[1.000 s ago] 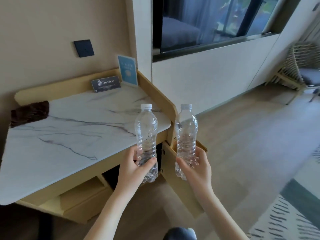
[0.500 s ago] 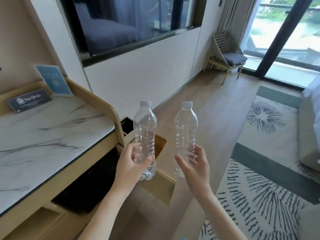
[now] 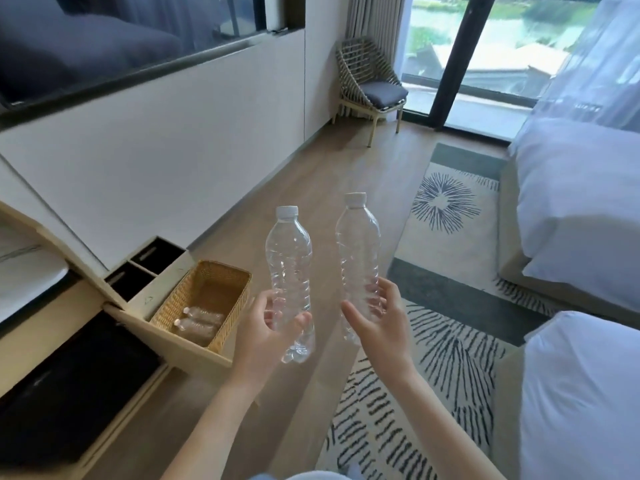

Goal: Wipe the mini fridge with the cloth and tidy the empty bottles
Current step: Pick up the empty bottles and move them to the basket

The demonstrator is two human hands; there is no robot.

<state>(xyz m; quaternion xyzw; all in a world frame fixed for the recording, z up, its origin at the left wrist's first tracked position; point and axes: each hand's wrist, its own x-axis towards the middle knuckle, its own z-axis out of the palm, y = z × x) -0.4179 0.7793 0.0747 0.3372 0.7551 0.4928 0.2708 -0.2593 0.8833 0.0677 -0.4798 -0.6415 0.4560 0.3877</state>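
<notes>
Swung away from the tabletop (image 3: 24, 282), left hand (image 3: 266, 327) grips left bottle (image 3: 289, 258), right hand (image 3: 377, 320) grips right bottle (image 3: 358, 244), neither yet in the basket (image 3: 239, 289) left of them.

Clear bottles (image 3: 289, 268) with white caps, tan woven basket (image 3: 207, 292), cream rug (image 3: 446, 327) with dark dashes, white bedding (image 3: 581, 209)

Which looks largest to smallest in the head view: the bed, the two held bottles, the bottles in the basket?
1. Bed.
2. Left-hand bottle and right-hand bottle, alike.
3. Bottles in the basket, though farther off; basket.
</notes>
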